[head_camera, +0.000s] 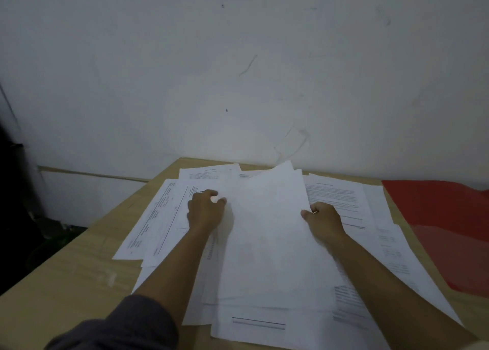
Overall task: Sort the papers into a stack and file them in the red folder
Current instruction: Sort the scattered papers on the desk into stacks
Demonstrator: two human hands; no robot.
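Observation:
Several white printed papers [164, 217] lie spread and overlapping across the wooden table [66, 283]. A few blank-side-up sheets [267, 230] are lifted at their far end in the middle. My left hand [205, 210] grips their left edge, thumb against the paper. My right hand [325, 221] pinches the right edge of the same sheets. The red folder [444, 230] lies flat at the table's right side, partly cut off by the frame edge and apart from both hands.
A white wall [238, 71] rises right behind the table's far edge. The table's left edge drops to a dark floor area [26, 230]. More printed sheets [344, 196] lie between the lifted ones and the folder.

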